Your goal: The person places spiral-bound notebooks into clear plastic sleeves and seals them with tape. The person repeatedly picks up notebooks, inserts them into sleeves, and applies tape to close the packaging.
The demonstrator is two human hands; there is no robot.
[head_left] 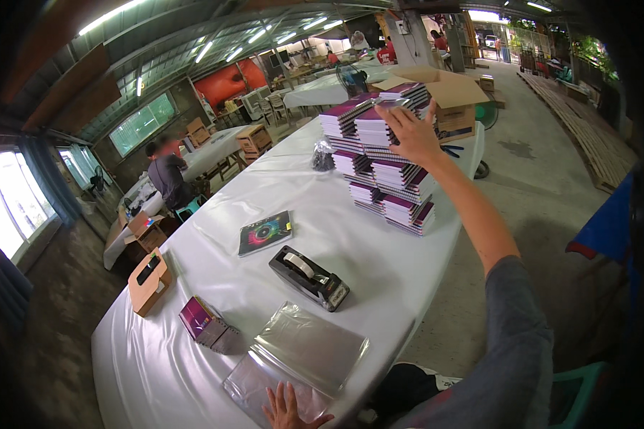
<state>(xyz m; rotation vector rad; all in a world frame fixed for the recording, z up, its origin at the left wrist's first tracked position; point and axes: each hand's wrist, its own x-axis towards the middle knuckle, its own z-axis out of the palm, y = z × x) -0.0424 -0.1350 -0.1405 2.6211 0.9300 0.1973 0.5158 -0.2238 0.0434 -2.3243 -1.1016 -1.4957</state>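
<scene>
The head view shows a long table under a pale, glossy cover. Toward its far end, by the right edge, rises a tall stack of spiral-bound notebooks; an open carton stands behind it. The whole stack looks heavy and apt to slide on its smooth covers, though a few books should be light and fairly stiff: best taken across their closed sides, clear of the coils. At the near right corner lie clear plastic sleeves, probably feather-light, limp and slippery, easiest pinched at one edge. A black tape dispenser sits beyond them, and a bright-covered notebook farther toward the left edge. The right hand is at the top of the stack, thumb apart from the fingers; whether it grips a book, I cannot tell. The left hand rests on the sleeves, fingers spread, clasping nothing.
</scene>
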